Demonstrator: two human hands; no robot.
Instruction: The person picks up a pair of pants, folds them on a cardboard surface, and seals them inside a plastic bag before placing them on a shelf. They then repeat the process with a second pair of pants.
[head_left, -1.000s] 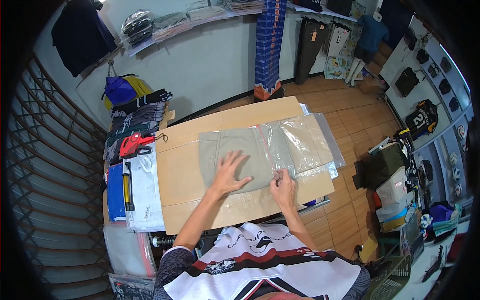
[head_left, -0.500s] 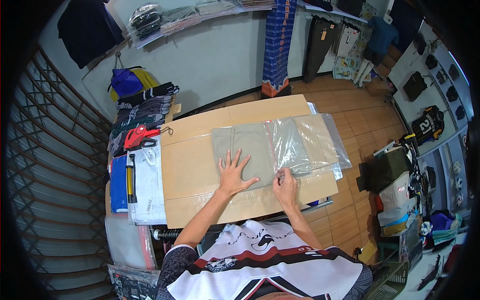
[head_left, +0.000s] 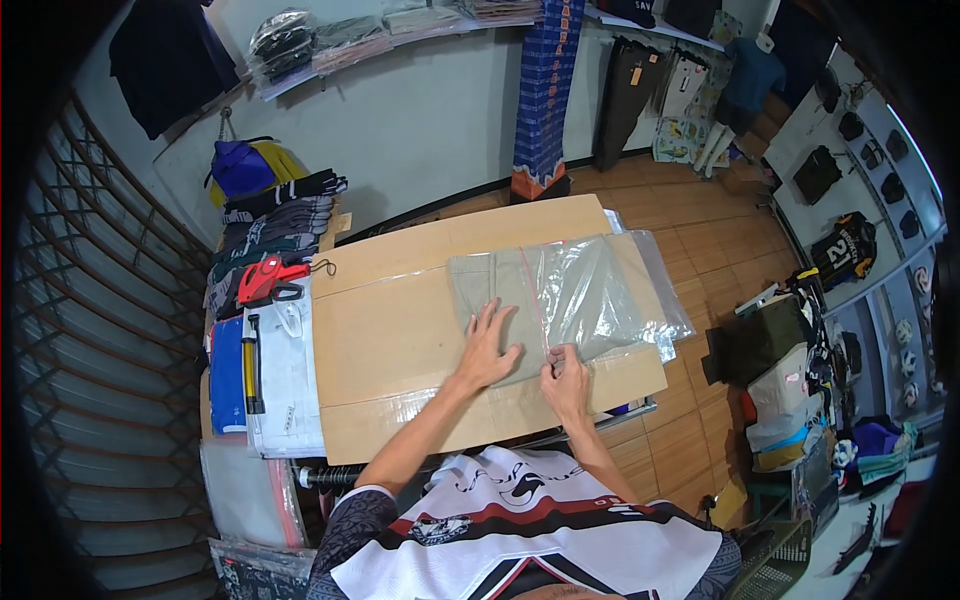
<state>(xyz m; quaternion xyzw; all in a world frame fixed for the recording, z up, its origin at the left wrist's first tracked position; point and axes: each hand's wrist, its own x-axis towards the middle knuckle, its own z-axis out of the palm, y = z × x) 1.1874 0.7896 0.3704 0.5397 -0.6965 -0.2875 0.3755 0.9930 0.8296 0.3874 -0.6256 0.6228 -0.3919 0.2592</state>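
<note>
Folded khaki trousers point(head_left: 473, 283) lie on a cardboard-topped table point(head_left: 385, 340), their right part inside a clear plastic bag point(head_left: 590, 300) with a red strip along its opening. My left hand point(head_left: 487, 350) rests on the uncovered left part of the cloth, fingers spread. At the near corner of the bag's opening, my right hand point(head_left: 566, 385) is closed in a pinch on the plastic edge. The bag's far end reaches past the right side of the cardboard.
Left of the cardboard are a red tape dispenser point(head_left: 268, 281), a yellow and black pump point(head_left: 254, 365), a blue packet point(head_left: 227, 375) and stacked socks point(head_left: 290, 215). More plastic bags point(head_left: 250, 490) lie at the near left. A metal lattice gate point(head_left: 110, 350) stands further left.
The trousers have slid right, deeper into the bag, and more of them is covered. My left hand has moved right with the cloth. My right hand still pinches the bag's edge.
</note>
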